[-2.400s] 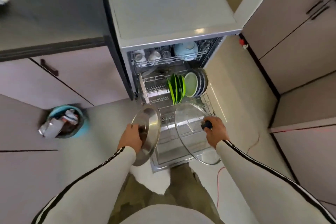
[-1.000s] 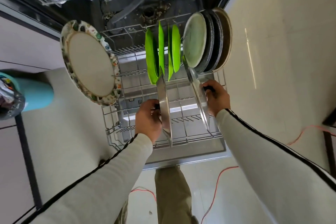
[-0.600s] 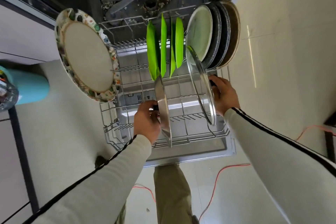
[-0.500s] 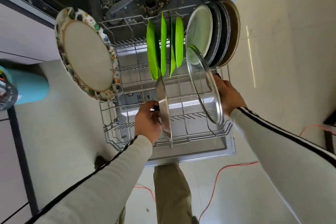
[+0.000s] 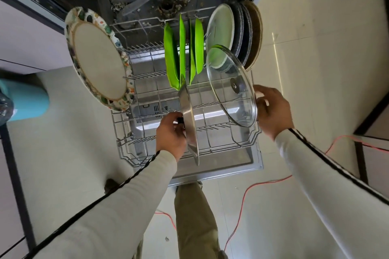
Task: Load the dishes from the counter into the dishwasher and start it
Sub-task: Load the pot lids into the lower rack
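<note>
Held steel lid (image 5: 189, 124) on edge by its knob with left hand (image 5: 171, 132), fingers curled, hand against the lid's left face. Sat over the middle of lower rack (image 5: 124, 130), just in front of green plates (image 5: 171, 59); could not tell whether its rim touched the tines.

Gripped glass lid (image 5: 231, 86) with right hand (image 5: 271, 111) from behind its right rim, fingers curled. Held it tilted, underside to camera, over the rack's right side, just in front of pale plate (image 5: 221, 29). Could not see the exact grip point.

Counted:
- two lids, one per hand
- four green plates, upright, mid rack
- one patterned plate (image 5: 99, 59), leaning at the rack's left edge
- one pale plate at right, with dark plates (image 5: 242, 31) packed behind it, number unclear

Also spotted teal bin (image 5: 27, 103) on the floor at left and red cable (image 5: 242, 195) on the floor at right.
</note>
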The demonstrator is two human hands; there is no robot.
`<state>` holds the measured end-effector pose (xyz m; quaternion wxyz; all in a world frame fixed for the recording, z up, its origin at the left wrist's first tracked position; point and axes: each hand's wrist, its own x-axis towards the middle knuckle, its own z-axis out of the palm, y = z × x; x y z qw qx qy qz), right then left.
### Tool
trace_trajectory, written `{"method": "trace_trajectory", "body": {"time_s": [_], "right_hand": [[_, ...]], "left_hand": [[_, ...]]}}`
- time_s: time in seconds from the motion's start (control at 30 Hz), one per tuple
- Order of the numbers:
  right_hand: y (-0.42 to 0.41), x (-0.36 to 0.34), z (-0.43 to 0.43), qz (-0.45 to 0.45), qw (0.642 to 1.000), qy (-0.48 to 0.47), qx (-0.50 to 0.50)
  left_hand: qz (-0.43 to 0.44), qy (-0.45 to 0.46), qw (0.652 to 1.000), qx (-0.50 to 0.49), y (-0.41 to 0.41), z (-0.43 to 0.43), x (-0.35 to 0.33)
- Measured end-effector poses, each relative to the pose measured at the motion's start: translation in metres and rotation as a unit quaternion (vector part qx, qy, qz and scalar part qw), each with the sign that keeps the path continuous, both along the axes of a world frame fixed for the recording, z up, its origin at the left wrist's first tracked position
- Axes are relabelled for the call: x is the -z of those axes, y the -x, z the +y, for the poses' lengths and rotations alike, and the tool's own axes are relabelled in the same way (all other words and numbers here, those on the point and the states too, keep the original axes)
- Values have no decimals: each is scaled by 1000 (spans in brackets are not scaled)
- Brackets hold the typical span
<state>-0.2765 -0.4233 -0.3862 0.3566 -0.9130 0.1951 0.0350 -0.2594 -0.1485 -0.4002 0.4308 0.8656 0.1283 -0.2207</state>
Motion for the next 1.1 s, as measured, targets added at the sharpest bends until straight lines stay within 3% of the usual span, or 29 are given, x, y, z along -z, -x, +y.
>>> {"method": "trace_trajectory", "body": {"time_s": [0.23,0.4,0.5,0.63,0.73,0.9,1.1], "right_hand": [[32,-37,63,-110,992,22,53],[46,-57,117,-2,988,-154,-20],[49,-59,134,13,986,-136,-94],[48,-54,137,33,990,-30,-132],[55,-55,130,37,996,-9,-86],[67,-69,116,32,999,-14,37],[67,-38,100,141,990,-12,21]], "left_hand": [[48,41,996,-57,-2,4,-6],[37,44,995,-76,-9,-2,-13],[15,41,998,-55,-10,-3,-12],[4,49,998,38,-2,-8,-11],[8,96,994,50,-1,-16,-16],[35,78,996,33,1,-11,-19],[57,47,997,25,12,15,-14]]}}
